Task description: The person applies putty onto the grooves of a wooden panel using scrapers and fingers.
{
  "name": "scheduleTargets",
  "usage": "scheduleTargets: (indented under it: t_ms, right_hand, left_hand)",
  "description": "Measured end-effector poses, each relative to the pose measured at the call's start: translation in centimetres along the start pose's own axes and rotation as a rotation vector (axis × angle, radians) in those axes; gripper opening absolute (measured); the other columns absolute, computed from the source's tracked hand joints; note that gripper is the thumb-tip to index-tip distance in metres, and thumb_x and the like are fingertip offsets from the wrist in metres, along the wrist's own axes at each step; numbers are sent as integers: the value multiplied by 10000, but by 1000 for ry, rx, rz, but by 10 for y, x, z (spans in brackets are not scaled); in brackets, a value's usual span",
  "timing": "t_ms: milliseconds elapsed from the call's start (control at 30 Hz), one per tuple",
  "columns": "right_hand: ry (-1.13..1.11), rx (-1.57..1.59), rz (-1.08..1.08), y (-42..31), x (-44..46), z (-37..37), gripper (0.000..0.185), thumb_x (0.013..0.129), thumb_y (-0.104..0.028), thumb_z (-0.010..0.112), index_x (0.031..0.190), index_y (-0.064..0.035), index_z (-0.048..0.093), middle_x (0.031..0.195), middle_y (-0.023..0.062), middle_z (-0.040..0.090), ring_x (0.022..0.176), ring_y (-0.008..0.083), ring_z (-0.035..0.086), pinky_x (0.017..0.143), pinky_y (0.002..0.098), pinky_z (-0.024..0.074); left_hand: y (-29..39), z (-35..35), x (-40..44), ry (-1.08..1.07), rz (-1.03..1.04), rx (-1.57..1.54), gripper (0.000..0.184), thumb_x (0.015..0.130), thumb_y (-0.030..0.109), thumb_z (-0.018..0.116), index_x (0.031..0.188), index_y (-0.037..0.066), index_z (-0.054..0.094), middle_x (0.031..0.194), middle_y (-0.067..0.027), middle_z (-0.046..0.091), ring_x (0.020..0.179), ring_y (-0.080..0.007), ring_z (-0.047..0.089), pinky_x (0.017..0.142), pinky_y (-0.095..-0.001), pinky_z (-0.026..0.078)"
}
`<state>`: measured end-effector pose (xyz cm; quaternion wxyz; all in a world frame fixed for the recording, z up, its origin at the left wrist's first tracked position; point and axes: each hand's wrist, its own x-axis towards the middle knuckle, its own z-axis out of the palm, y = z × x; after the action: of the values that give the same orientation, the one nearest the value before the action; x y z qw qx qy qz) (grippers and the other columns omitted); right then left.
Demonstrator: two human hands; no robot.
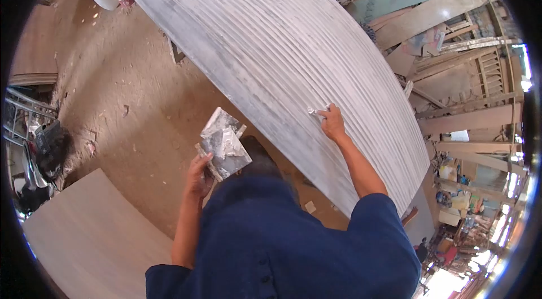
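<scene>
Beneath the right hand (333, 123) lay a large ridged panel (271, 34), pale grey-white, stretching far ahead of that hand and a little way behind it. Long, narrow ridges ran side by side along its length; to the left of the hand they gave way to a smooth border, darker grey and clouded with whitish smears. The right hand's fingers were bent closed around a small tool (312, 111), whitish at its tip, which pointed left over the ridges near that border; whether the tip touched the surface could not be told. To the left of the panel and well apart from it, the left hand (199, 176) was closed on the near edge of a flat plate (241, 165), dull silver-grey, roughly square and tilted. Pale paste (230, 144) was heaped unevenly across its middle, beyond the thumb.
</scene>
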<state>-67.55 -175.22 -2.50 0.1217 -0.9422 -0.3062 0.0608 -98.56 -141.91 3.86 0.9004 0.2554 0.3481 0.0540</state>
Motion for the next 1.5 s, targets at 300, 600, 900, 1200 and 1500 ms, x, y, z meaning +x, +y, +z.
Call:
scheduleTargets:
  t_ms: [300, 600, 900, 1200, 1500]
  right_hand:
    - [62, 445, 112, -42, -32, -137, 325, 773, 0, 549, 1049, -78, 703, 920, 122, 483, 878, 272, 528, 779, 367, 449]
    - [54, 356, 193, 35, -45, -18, 387, 744, -97, 661, 1132, -100, 656, 1041, 130, 551, 969, 313, 567, 828, 415, 481]
    - [152, 223, -24, 46, -32, 13, 263, 733, -120, 694, 996, -128, 677, 919, 89, 599, 913, 297, 583, 779, 417, 500]
    - [204, 837, 353, 39, -16, 19, 266, 781, -65, 695, 1045, -37, 672, 848, 80, 681, 745, 169, 656, 650, 319, 522]
    - [36, 905, -297, -151, 5, -114, 338, 750, -14, 701, 1085, -34, 662, 912, 93, 679, 851, 211, 645, 694, 319, 513]
  left_hand:
    - [-120, 74, 53, -115, -148, 83, 328, 931, 163, 567, 1210, -6, 532, 1090, -66, 606, 974, -160, 589, 822, -320, 483]
    - [-123, 115, 66, -163, -49, 68, 242, 946, 145, 535, 1136, -3, 553, 997, -74, 643, 867, -155, 646, 736, -287, 536]
    - [-129, 99, 26, 4, -12, 193, 296, 919, 186, 572, 1160, 15, 549, 1011, -67, 634, 892, -179, 639, 783, -336, 528]
    - [-136, 101, 28, 9, -19, 73, 275, 917, 168, 589, 1148, 21, 561, 1038, -72, 640, 928, -186, 638, 838, -352, 527]
    - [-81, 124, 69, -45, 146, -88, 238, 912, 177, 586, 1102, 34, 580, 994, -49, 649, 877, -167, 637, 794, -345, 531]
